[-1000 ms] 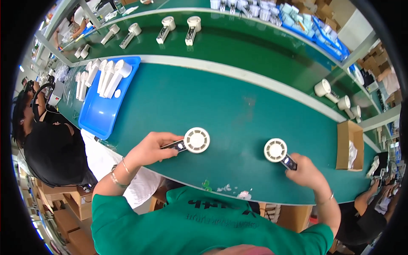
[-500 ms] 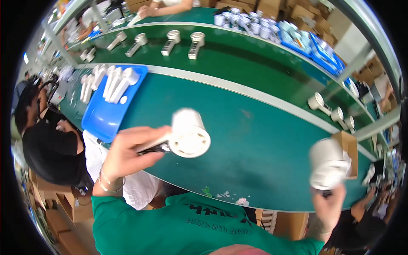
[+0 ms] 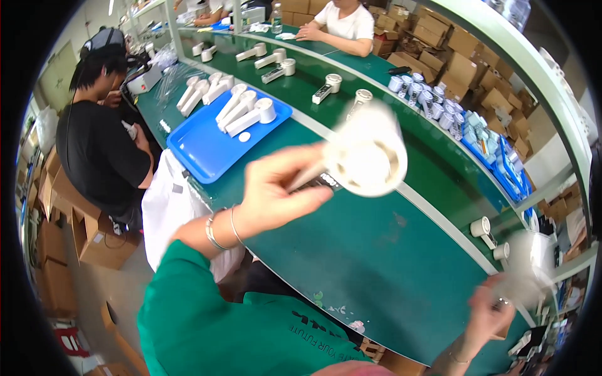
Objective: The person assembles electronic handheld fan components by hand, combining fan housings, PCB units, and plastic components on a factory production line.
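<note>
Raised over the green table (image 3: 351, 250), my left hand (image 3: 276, 188) pinches the handle of a white device with a round, cup-shaped head (image 3: 376, 141), its open end facing me. The head is blurred by motion. At the right, my right hand (image 3: 486, 310) is closed round the handle of a second white device of like shape (image 3: 530, 260), which is smeared too. Between my left hand and the far left lies a blue tray (image 3: 200, 153) with several white handled devices (image 3: 241, 113) in its far part and a small white disc (image 3: 244, 136).
Beyond a pale rail, a green belt (image 3: 433, 166) carries several white devices (image 3: 327, 88). White parts and blue trays (image 3: 498, 169) stand across it. A person in black (image 3: 103, 150) sits at left; a person in white (image 3: 345, 28) is across. A cardboard box (image 3: 500, 332) is partly hidden behind my right hand.
The view has swung left. My left hand has moved forward and up with its device, toward the belt. The right hand still holds its own, now over the right end near the rail.
</note>
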A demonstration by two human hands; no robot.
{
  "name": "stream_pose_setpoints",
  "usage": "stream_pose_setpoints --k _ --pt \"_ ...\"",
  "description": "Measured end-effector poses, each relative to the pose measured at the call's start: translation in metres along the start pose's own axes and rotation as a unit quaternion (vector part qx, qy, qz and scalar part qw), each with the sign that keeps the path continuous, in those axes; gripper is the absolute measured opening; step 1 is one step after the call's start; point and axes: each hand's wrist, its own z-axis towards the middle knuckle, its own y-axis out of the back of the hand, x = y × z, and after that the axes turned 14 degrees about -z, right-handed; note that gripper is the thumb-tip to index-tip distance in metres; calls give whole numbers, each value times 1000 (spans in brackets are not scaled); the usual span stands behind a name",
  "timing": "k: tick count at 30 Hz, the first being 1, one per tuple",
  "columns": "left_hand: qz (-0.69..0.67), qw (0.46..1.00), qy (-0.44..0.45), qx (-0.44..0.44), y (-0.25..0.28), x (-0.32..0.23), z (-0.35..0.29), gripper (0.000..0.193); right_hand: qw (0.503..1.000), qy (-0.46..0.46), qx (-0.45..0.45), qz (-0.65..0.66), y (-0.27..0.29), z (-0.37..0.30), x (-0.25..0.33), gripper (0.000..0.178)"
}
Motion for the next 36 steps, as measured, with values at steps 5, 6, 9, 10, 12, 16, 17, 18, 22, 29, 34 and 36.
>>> stream_pose_setpoints --k 5,6,9,10,12,16,17,18,22,29,34,36 --pt "-71 826 -489 -272 -50 -15 56 48 832 337 -433 82 2 39 22 13" --pt "-74 828 -488 -267 -56 -8 54 48 802 293 -452 -257 -7 48 16 15" --pt "-63 916 -304 -254 -83 -4 46 41 918 102 -278 263 -56 42 61 12" --pt "-81 918 -298 -248 -90 -3 52 41 893 211 -356 176 -56 42 51 11" --pt "-32 946 -230 -227 -97 5 53 47 915 191 -347 78 -50 53 41 9" --pt "-114 934 -276 -195 -75 12 33 50 912 154 -334 180 -52 49 43 8" --pt "-99 933 -282 -200 -75 9 34 50 878 198 -356 251 -51 47 41 10" --pt "-60 962 -227 -139 -72 3 36 46 901 192 -292 255 -47 46 33 11" --pt "-59 987 117 92 -48 12 50 40 967 -111 199 116 -31 41 15 21" --pt "88 877 361 304 -7 74 -21 39 867 -145 471 -74 -46 -35 -108 20" --pt "79 940 268 195 -21 82 -18 39 929 -68 356 -75 -40 0 -74 19" --pt "13 991 125 50 -43 61 7 43 976 -95 182 69 -30 20 -21 18"
